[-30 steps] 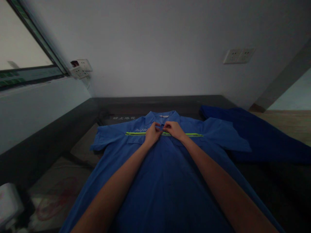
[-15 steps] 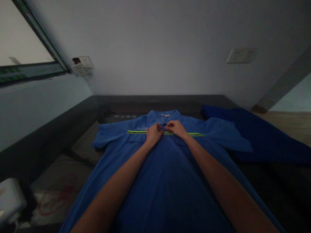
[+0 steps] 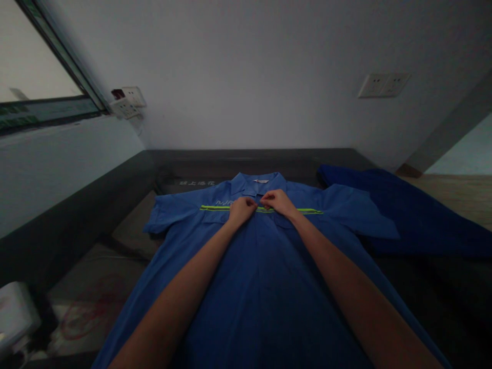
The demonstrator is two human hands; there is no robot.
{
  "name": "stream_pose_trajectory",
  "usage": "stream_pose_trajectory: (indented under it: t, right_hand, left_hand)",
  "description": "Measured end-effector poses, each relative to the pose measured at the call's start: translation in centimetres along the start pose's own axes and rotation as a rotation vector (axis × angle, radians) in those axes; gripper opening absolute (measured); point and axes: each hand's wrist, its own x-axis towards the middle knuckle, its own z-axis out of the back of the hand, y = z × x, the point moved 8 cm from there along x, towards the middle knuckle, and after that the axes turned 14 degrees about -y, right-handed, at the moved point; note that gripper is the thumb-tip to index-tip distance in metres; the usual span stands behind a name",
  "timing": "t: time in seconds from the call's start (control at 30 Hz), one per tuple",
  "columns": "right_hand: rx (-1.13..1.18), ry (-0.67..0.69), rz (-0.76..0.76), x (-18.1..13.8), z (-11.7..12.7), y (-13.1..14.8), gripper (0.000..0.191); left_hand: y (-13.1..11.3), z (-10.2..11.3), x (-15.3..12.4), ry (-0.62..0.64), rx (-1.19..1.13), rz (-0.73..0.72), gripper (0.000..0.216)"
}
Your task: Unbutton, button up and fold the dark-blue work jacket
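A blue short-sleeved work shirt (image 3: 230,266) lies front up and spread out, collar at the far end. A yellow-green stripe (image 3: 215,208) crosses its chest, with pale lettering above the left part. At the front opening just below the collar, my left hand (image 3: 243,209) is closed, its fingers pinching the shirt's edge. Close beside it on the right, my right hand (image 3: 277,202) also pinches the shirt front, thumb and forefinger together. Whatever small part lies between the fingertips is too dark and small to make out.
Dark blue cloth (image 3: 407,215) lies to the right, partly under the shirt's sleeve. A dark table edge (image 3: 246,154) runs along the wall. Wall sockets (image 3: 384,85) are at right, others at upper left. A white object (image 3: 17,312) stands at lower left.
Both hands stay at the shirt front, with only slight finger movement. The left fingers have curled a little closer towards the right hand. The whole view has shifted slightly.
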Motion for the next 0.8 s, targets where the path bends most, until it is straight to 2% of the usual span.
stream_pose_trajectory:
  t: [0.17,0.3,0.5,0.67,0.8]
  right_hand:
    - [-0.136,-0.047,0.067,-0.3,-0.1,0.4,0.007]
    - [-0.271,-0.117,0.142,-0.6,0.3,1.3,0.009]
    - [-0.456,-0.174,0.184,-1.8,2.5,2.4,0.016]
    - [-0.652,-0.164,0.138,-4.3,5.0,2.0,0.029]
    - [-0.781,-0.162,0.045,-5.7,6.7,0.5,0.046]
  left_hand:
    - [-0.7,0.2,-1.0,-0.082,0.047,-0.054,0.012]
    - [-1.3,0.7,-1.7,-0.132,0.069,-0.097,0.023]
    - [-1.5,0.7,-1.9,-0.132,0.111,-0.124,0.022]
    - [-1.8,0.7,-2.1,-0.118,0.126,-0.154,0.021]
    - [-1.1,2.2,-2.1,-0.096,0.127,-0.215,0.021]
